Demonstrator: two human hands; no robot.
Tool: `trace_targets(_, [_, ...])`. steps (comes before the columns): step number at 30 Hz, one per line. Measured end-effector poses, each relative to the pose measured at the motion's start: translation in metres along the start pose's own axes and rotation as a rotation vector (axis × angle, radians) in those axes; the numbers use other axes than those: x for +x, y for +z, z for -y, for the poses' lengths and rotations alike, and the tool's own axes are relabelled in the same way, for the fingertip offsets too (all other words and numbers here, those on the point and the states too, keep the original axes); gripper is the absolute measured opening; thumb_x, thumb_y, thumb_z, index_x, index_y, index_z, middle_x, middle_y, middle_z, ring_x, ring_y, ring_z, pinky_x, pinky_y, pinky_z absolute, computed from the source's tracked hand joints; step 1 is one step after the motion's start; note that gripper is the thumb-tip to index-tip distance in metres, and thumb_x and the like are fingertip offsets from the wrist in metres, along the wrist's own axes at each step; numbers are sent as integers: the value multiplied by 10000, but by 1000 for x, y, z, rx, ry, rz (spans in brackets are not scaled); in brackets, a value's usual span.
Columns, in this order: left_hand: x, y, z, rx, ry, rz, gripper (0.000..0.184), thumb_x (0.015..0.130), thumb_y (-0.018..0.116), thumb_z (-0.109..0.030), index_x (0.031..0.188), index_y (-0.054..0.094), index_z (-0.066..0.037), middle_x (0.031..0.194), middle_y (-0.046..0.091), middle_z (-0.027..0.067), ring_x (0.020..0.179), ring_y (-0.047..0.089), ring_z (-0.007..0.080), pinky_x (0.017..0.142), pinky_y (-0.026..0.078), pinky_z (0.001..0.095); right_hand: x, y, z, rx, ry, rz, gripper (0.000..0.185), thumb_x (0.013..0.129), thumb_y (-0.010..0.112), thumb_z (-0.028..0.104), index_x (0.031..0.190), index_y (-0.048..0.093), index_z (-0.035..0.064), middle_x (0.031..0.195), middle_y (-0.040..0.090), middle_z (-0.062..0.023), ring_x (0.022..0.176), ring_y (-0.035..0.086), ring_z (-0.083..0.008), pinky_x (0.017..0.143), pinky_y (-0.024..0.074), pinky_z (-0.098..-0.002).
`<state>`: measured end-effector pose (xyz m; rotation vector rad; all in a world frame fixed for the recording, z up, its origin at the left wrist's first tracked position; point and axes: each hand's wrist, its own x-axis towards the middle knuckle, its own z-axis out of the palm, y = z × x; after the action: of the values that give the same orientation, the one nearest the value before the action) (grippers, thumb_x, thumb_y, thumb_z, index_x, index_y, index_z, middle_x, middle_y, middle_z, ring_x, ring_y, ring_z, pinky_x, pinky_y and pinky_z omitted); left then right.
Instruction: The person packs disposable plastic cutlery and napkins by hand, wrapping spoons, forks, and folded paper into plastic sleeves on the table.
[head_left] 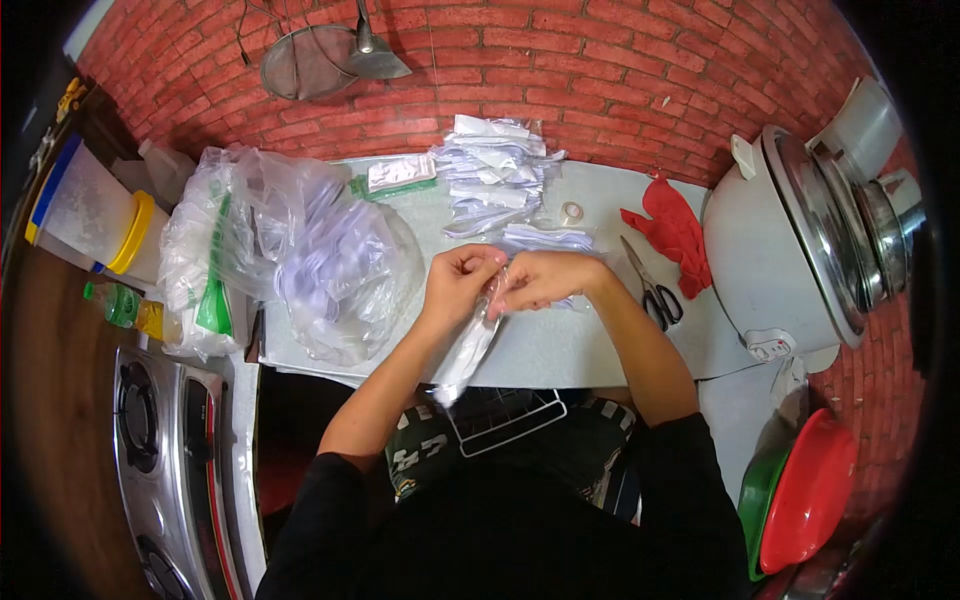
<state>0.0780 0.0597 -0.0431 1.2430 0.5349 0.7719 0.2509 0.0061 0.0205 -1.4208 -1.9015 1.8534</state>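
Both hands meet over the near middle of the table, with a clear plastic sleeve of white material between them. My left hand pinches the sleeve's upper end, fingers curled. Beside it, my right hand also has its fingers closed on the same end. The sleeve's lower part hangs slanting toward my lap. Just beyond my hands lie a few similar packets, partly covered by my right hand. A taller pile of packets is stacked farther back. Between them and the wall sits a small roll of tape.
Black-handled scissors and a red cloth lie right of my hands. A large rice cooker stands at the right edge. Leftward are a big clear bag of white pieces and a gas stove. Red and green basins stand lower right.
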Motion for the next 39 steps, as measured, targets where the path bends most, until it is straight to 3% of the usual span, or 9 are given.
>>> trace_targets(1, [0,-1,-1,4,-10,7,194,874,643,-124,956,644,52,761,667,60,634,579,64,550,443,193,1,-2,-5,-4,-2,-4,214,895,608,207,1016,687,49,803,666,-27,691,554,-63,597,436,-206])
trace_targets(4, [-6,-2,-7,-229,-122,38,168,874,634,-101,946,646,51,785,673,70,678,609,90,596,472,209,5,-6,-15,-34,-416,-393,178,869,637,166,940,683,9,755,626,-6,704,552,-70,634,446,-221])
trace_targets(8, [-11,-19,7,-126,-132,133,99,859,622,-42,927,634,29,811,673,82,699,630,116,644,495,229,2,-14,-15,-239,-485,-540,152,846,663,133,887,673,-14,825,636,-12,752,576,-82,692,467,-230])
trace_targets(11, [-11,-23,9,-141,-149,116,104,837,658,-38,914,633,26,790,676,88,682,627,113,608,483,220,13,-10,-23,7,-385,-668,126,801,700,69,880,634,-3,820,615,-22,752,580,-85,692,475,-227])
trace_targets(14, [-12,-21,5,-170,-127,59,73,825,660,-12,882,627,19,784,676,87,683,630,114,612,488,217,18,0,-12,251,-508,-844,314,710,734,-37,936,526,27,777,579,-19,719,575,-82,623,474,-222])
trace_targets(18, [-17,-22,1,-141,-63,-1,91,830,650,-8,910,622,25,810,681,93,700,631,113,631,493,222,15,6,2,373,-505,-900,396,736,712,-37,1056,488,27,777,588,-41,703,574,-80,583,460,-210])
trace_targets(25, [-21,-29,-4,-72,-71,-24,132,862,631,-64,959,645,25,855,685,89,726,631,109,649,495,236,26,17,7,372,-496,-763,372,781,710,33,1086,497,24,782,603,-50,693,574,-83,555,424,-208])
trace_targets(33, [-41,-49,-14,-89,35,-215,87,814,677,-35,831,635,40,773,678,86,672,617,87,610,475,204,33,17,3,254,-510,-933,173,845,660,110,966,587,11,799,632,-40,714,582,-79,603,442,-211])
trace_targets(39, [-111,-94,-40,-37,118,-382,99,841,637,-21,904,623,55,821,674,97,765,641,132,711,491,227,89,42,52,-60,-642,-876,105,827,646,118,874,648,24,792,655,-22,722,604,-92,607,454,-240])
